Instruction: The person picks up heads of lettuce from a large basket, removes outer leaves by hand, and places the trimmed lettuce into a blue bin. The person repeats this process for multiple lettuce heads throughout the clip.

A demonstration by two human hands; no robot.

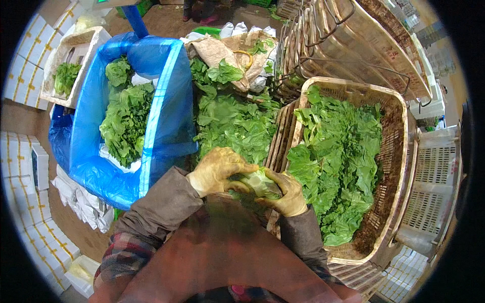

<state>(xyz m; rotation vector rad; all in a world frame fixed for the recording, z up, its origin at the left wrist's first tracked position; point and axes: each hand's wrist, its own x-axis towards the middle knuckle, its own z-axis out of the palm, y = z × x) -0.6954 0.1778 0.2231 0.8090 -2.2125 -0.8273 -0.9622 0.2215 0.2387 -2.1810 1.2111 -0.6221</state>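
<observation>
In front of my body, both gloved hands meet around a head of leafy lettuce (pixel 258 181), its pale base turned up. My left hand (pixel 219 170), in a stained yellowish glove, grips it with thumb and fingers on the left side. On the other side my right hand (pixel 288 191), gloved alike, closes around it. Something dark shows beside the right fingers; what it is cannot be made out. Just beyond my hands lies a heap of loose lettuce leaves (pixel 237 121).
To the left stands a bin lined with blue plastic (pixel 172 110), holding lettuce heads (pixel 127 117). At right, a dirty plastic crate (pixel 392 178) holds leafy greens (pixel 341 151). Stacked crates (pixel 363 41) lean behind it. A foam box (pixel 93 45) and white cartons (pixel 22 159) are farther left.
</observation>
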